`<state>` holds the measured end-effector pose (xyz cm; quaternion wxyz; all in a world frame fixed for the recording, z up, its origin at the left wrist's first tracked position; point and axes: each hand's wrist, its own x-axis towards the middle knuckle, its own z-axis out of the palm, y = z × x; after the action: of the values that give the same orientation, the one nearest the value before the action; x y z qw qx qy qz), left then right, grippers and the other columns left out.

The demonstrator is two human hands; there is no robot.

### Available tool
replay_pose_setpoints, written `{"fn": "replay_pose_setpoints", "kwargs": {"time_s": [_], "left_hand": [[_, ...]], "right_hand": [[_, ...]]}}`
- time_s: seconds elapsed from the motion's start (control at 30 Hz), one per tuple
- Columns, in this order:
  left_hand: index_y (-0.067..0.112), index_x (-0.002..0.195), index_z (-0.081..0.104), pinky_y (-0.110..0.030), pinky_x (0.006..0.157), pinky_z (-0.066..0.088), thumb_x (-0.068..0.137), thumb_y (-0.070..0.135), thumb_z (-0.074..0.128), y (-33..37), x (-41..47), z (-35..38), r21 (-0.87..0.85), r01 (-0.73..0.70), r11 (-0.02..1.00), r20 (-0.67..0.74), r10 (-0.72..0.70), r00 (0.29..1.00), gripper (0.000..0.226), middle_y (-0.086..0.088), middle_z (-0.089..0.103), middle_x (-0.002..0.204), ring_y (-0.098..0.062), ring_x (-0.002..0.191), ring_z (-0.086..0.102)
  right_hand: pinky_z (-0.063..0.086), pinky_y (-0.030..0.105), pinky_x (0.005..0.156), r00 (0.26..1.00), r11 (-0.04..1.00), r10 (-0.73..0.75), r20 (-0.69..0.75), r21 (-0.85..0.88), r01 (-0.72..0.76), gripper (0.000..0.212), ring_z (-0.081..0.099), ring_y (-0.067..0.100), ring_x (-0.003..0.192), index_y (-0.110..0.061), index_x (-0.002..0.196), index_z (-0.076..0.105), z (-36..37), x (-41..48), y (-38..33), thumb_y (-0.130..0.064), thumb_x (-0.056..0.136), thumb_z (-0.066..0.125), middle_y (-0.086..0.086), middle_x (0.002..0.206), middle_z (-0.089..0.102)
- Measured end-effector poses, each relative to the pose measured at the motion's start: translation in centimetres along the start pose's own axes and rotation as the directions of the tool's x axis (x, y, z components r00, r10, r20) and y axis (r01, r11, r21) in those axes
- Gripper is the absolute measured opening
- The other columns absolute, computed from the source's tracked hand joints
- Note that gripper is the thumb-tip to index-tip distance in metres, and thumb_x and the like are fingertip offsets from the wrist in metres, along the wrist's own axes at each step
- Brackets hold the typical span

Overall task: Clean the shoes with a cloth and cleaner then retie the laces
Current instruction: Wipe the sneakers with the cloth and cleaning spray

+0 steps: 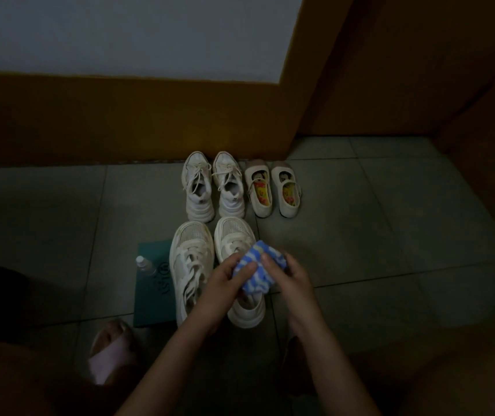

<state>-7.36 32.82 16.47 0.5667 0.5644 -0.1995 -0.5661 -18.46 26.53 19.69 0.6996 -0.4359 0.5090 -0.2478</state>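
A blue and white cloth (262, 267) is bunched between both hands, just above the right one of two cream sneakers. My left hand (228, 280) grips its left side, thumb on top. My right hand (288, 271) grips its right side. The right sneaker (241, 313) lies under the cloth, partly hidden, with its toe (232, 232) showing beyond. The left sneaker (190, 265) stands beside it with loose laces. A small clear bottle with a white cap (144, 265) stands left of the sneakers on a teal mat (153, 295).
A second pair of white laced sneakers (213, 187) and a pair of cream strap shoes (273, 187) stand against the brown skirting board. My foot in a pink slipper (108, 352) is at lower left. Grey floor tiles (390, 235) extend to the right.
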Motion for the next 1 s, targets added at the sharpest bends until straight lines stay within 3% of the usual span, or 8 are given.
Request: {"fn": "replay_pose_setpoints", "kwargs": {"time_s": [0.1,0.2,0.27,0.4,0.57,0.73,0.83,1.0], "left_hand": [[0.019,0.112,0.05,-0.028,0.072,0.057,0.087,0.017,0.06,-0.6,0.3,0.1,0.014,0.015,1.0,-0.103,-0.014,0.995,0.027,-0.006,0.067,0.104,-0.012,0.085,0.069],[0.024,0.1,0.048,-0.044,0.086,0.054,0.083,0.021,0.066,-1.7,0.8,-0.1,0.071,0.023,0.997,-0.204,-0.008,0.979,0.025,-0.014,0.067,0.103,-0.023,0.092,0.067],[0.023,0.099,0.049,-0.036,0.087,0.052,0.083,0.022,0.067,-2.2,1.2,-0.3,0.212,0.014,0.977,-0.301,0.052,0.952,0.024,-0.009,0.064,0.105,-0.021,0.098,0.063],[0.013,0.125,0.046,-0.028,0.097,0.038,0.081,0.024,0.069,-2.8,3.1,0.0,0.569,0.066,0.82,-0.41,0.213,0.887,0.051,-0.007,0.05,0.126,-0.021,0.117,0.047],[0.006,0.141,0.027,-0.032,0.106,0.026,0.078,0.034,0.069,-3.5,5.9,1.6,0.65,0.23,0.724,-0.505,0.187,0.843,0.08,-0.015,0.033,0.143,-0.029,0.133,0.03],[0.005,0.144,0.021,-0.038,0.102,0.036,0.076,0.041,0.07,-5.1,7.2,2.6,0.605,0.332,0.724,-0.559,0.089,0.824,0.091,-0.014,0.035,0.142,-0.03,0.129,0.037],[0.008,0.143,0.023,-0.038,0.101,0.039,0.079,0.034,0.067,-5.8,7.4,2.5,0.612,0.312,0.727,-0.566,0.126,0.815,0.082,-0.013,0.038,0.142,-0.028,0.128,0.04],[0.007,0.143,0.027,-0.032,0.101,0.038,0.083,0.021,0.062,-6.0,7.2,1.6,0.607,0.264,0.749,-0.552,0.16,0.818,0.07,-0.013,0.042,0.139,-0.026,0.125,0.044]], "right_hand": [[0.056,0.023,0.065,0.995,0.979,0.093,0.031,0.177,-0.097,0.023,0.071,0.015,0.085,-0.01,0.108,0.065,0.1,0.2,0.7,-0.016,0.086,0.062,0.004,0.094,0.074],[0.056,0.025,0.063,0.988,0.957,0.133,-0.081,0.269,-0.107,0.017,0.07,0.017,0.082,-0.015,0.103,0.063,-0.2,1.9,1.1,-0.017,0.086,0.063,0.004,0.092,0.073],[0.055,0.026,0.061,0.978,0.957,0.129,-0.164,0.28,-0.08,0.024,0.069,0.018,0.084,-0.012,0.106,0.063,-0.9,4.3,0.9,-0.018,0.083,0.068,0.006,0.095,0.071],[0.049,0.019,0.051,0.99,0.998,-0.059,-0.13,0.012,0.061,0.007,0.062,0.006,0.054,-0.006,0.088,0.063,-1.6,10.4,-0.7,-0.006,0.083,0.067,-0.003,0.061,0.067],[0.038,0.016,0.039,0.986,0.934,-0.084,0.141,-0.335,0.127,0.017,0.05,0.005,0.036,-0.001,0.078,0.056,0.0,17.5,-3.3,0.01,0.09,0.051,-0.006,0.044,0.056],[0.042,0.027,0.06,0.951,0.742,-0.148,0.271,-0.605,0.288,0.015,0.056,0.027,0.072,0.002,0.096,0.064,3.9,21.5,-2.6,0.003,0.081,0.066,0.022,0.08,0.061],[0.044,0.03,0.082,0.911,0.657,-0.124,0.393,-0.656,0.372,0.031,0.057,0.019,0.099,0.002,0.107,0.066,5.7,23.4,-0.9,0.0,0.077,0.071,0.019,0.109,0.065],[0.049,0.042,0.093,0.848,0.608,-0.038,0.529,-0.661,0.44,0.024,0.063,0.026,0.101,-0.004,0.105,0.07,5.4,23.8,0.7,-0.008,0.082,0.069,0.016,0.105,0.069]]}}
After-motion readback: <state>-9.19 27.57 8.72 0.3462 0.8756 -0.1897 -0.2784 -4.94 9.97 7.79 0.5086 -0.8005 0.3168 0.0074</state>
